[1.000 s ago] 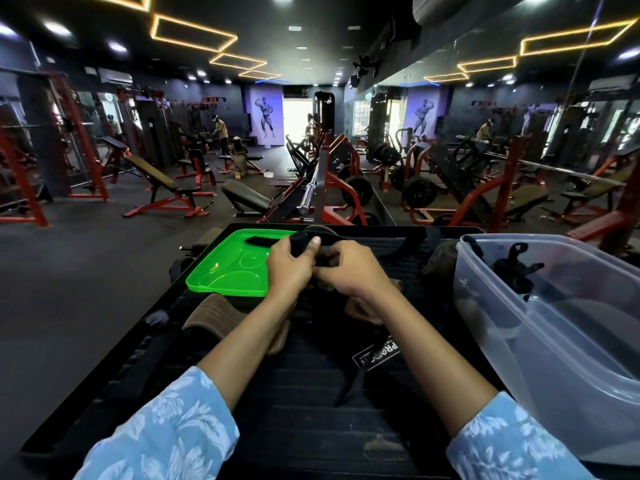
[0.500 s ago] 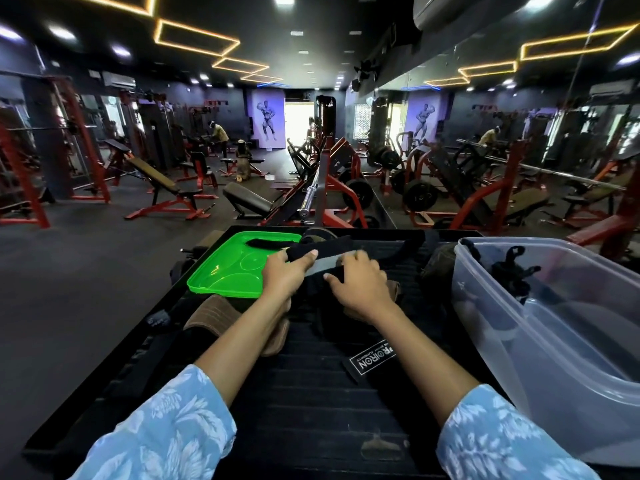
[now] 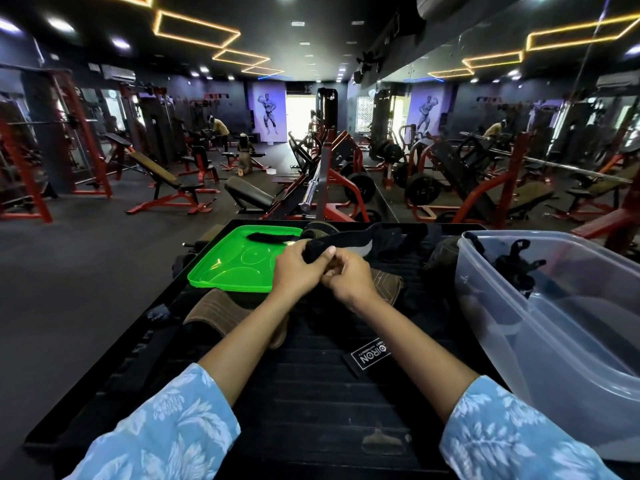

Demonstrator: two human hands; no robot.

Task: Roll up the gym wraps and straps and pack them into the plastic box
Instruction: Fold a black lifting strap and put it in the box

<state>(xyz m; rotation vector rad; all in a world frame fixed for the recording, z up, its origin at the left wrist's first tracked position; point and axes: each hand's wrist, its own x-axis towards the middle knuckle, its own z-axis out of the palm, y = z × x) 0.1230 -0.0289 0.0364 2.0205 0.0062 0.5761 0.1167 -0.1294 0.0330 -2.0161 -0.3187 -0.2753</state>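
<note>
Left hand [image 3: 296, 271] and right hand [image 3: 349, 277], flattened on it a moment ago, are now pinching the black wrist wrap [image 3: 349, 242] beside the green lid [image 3: 239, 261], starting its roll; the plastic box [image 3: 491, 306] is waiting alongside.

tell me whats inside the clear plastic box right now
Inside the clear plastic box, one dark tangle of black straps lies at the far end. The rest of the floor looks bare through the cloudy wall; the near corner is out of frame.
</note>
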